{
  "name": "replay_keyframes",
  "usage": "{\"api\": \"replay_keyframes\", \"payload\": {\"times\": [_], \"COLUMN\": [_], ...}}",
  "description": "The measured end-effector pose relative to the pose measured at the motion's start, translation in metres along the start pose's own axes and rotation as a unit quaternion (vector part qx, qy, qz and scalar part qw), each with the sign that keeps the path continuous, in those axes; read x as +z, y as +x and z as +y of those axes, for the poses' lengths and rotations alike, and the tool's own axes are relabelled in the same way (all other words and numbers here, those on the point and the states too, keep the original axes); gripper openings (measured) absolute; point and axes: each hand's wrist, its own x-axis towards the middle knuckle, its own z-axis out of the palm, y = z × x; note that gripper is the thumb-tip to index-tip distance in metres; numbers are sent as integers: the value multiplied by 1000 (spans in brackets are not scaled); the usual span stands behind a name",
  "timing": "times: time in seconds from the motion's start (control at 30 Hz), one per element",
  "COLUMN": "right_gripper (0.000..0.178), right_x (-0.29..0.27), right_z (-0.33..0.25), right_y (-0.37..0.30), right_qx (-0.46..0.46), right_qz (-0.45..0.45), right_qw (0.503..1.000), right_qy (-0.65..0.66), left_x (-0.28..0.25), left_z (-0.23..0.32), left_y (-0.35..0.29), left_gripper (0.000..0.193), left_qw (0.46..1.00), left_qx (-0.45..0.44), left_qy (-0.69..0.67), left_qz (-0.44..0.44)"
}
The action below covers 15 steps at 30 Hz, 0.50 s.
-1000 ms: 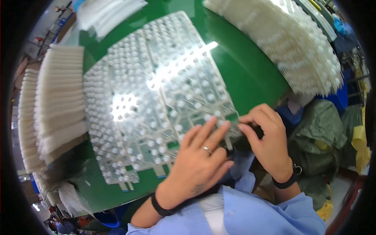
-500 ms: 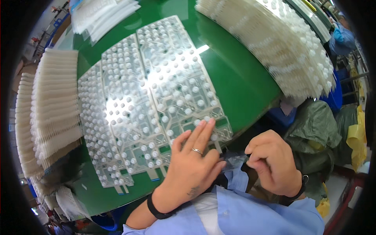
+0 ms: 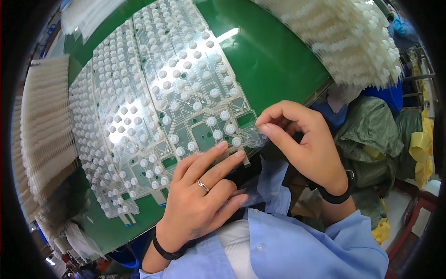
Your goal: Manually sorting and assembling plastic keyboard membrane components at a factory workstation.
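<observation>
Your right hand has returned to the corner of the sheet on the bench, grip pinched narrow, contents unclear, so it and your spread left hand now share that end.

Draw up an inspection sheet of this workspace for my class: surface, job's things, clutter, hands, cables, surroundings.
Surface: glossy green tabletop
Job's things: clear circuit sheets with whitish domes, laid side by side
Clutter: pale left stack, pale right stack
Left hand: fingertips on the rightmost sheet
Right hand: thumb and index finger pinched at its lower right corner; hold unclear
Cables: nothing seen
Surroundings: green bags, blue bin, yellow material at right
</observation>
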Motion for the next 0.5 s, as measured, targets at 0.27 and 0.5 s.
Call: {"api": "replay_keyframes", "payload": {"times": [0.27,0.5], "right_gripper": [5,5], "right_x": [2,2], "right_z": [-2,-2], "right_y": [4,5], "right_qx": [27,34], "right_qz": [0,-6], "right_qw": [999,999], "right_qy": [-40,-42], "left_x": [2,-1], "left_z": [-3,-3], "left_y": [2,1], "left_gripper": [23,23], "left_qw": [1000,1000], "left_qx": [3,1], "left_qy": [8,11], "left_qz": [-15,-20]}}
